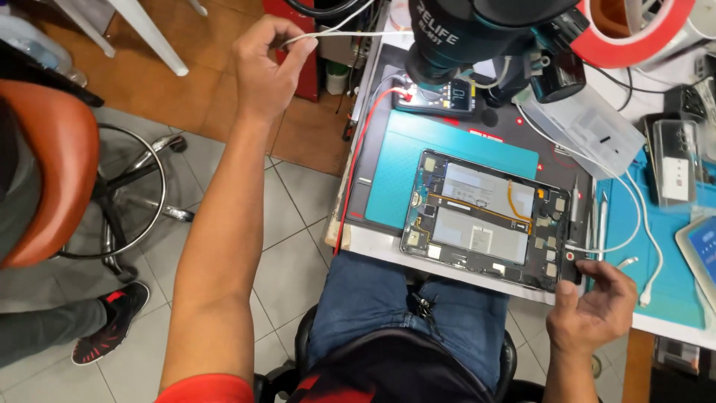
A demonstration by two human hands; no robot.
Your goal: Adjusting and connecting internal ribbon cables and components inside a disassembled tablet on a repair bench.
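right hand at 4 o'clock, fingers loosely curled apart, fingertips touching the opened tablet's corner, seemingly steadying it; holds nothing | tablet lies back-off on the teal mat, a plugged-in white cable at its right edge | left hand at 11 o'clock, off the bench, pinched together on a white cord, pulling it taut | microscope at 12 o'clock

microscope head overhangs bench rear; white cables cross right of opened tablet; teal mat bare.
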